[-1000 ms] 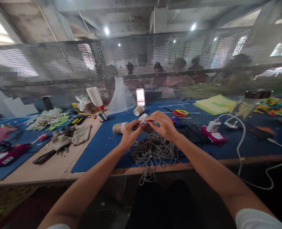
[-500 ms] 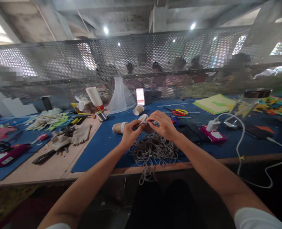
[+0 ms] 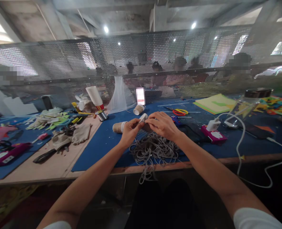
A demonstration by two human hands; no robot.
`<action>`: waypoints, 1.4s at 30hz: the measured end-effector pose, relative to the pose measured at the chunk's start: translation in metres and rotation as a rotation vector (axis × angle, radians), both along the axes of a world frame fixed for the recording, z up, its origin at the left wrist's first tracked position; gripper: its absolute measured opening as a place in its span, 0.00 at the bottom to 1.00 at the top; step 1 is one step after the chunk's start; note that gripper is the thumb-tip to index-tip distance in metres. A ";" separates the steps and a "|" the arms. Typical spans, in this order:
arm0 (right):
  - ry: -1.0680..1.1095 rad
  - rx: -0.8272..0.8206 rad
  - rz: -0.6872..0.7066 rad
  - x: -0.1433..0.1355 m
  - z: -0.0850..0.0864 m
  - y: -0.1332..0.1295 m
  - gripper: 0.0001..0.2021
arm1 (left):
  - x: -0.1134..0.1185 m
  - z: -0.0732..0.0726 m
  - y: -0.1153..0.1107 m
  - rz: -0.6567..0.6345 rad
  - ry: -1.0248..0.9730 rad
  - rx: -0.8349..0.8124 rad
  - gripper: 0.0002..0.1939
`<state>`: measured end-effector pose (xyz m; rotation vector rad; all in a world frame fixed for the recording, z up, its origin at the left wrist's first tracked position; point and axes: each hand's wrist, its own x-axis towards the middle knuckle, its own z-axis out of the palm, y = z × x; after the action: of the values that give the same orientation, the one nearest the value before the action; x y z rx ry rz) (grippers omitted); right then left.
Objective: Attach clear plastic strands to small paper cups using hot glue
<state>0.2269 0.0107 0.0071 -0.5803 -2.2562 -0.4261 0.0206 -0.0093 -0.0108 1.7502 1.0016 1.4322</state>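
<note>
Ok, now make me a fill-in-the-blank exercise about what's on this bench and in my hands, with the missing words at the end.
1. The left hand and right hand hold a white-rimmed cup just beyond a heap of cord coloured ____.
2. The mat under that heap is ____.
3. The scissors have handles in yellow and ____.
4. Besides the held one, the tan cups on the mat number ____.

Missing words: grey; blue; red; two.

Across your table (image 3: 57, 165), a perforated screen (image 3: 141, 47) stands; beyond it you see a concrete pillar (image 3: 160, 19); bright lamps (image 3: 106, 29) shine under the grey ceiling (image 3: 129, 22).
</note>
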 end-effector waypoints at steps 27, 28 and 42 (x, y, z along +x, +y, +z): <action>-0.148 0.157 -0.154 -0.010 -0.006 -0.006 0.18 | -0.004 -0.009 0.016 -0.037 -0.371 -0.223 0.12; -0.148 0.161 -0.153 -0.011 -0.007 -0.006 0.18 | -0.004 -0.010 0.016 -0.036 -0.381 -0.229 0.12; -0.076 0.113 -0.095 -0.009 -0.008 -0.007 0.16 | -0.004 -0.008 0.017 -0.048 -0.484 -0.220 0.11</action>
<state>0.2181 0.0040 -0.0012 -0.6240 -2.2653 -0.6280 0.0170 0.0080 -0.0189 1.1826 0.8106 1.5474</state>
